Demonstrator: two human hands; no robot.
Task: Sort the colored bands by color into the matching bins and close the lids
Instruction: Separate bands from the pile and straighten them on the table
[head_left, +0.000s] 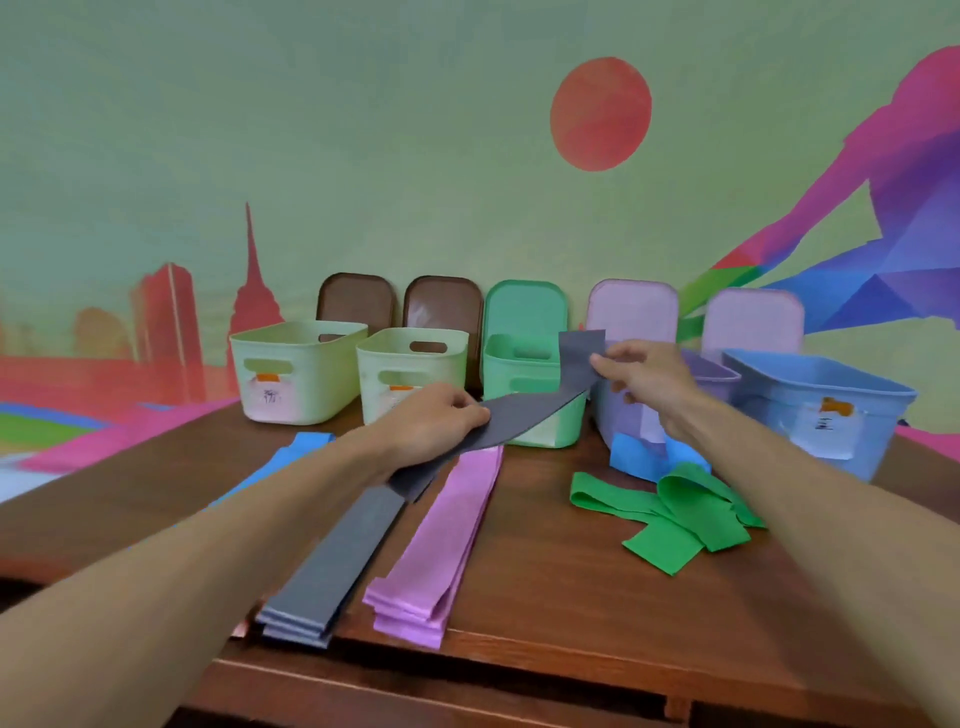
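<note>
Your right hand (644, 376) pinches the top end of the flat grey elastic band (535, 410) and your left hand (441, 421) grips its middle, up in front of the mint-green plastic bin (514, 364), so heads up, its tail could drag the stack of grey bands (332, 566) off the wooden table (545, 597) edge.

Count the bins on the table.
5, in a row, left to right: pale bin, second pale bin, green bin, lilac bin, blue bin. None seems hidden.
</note>
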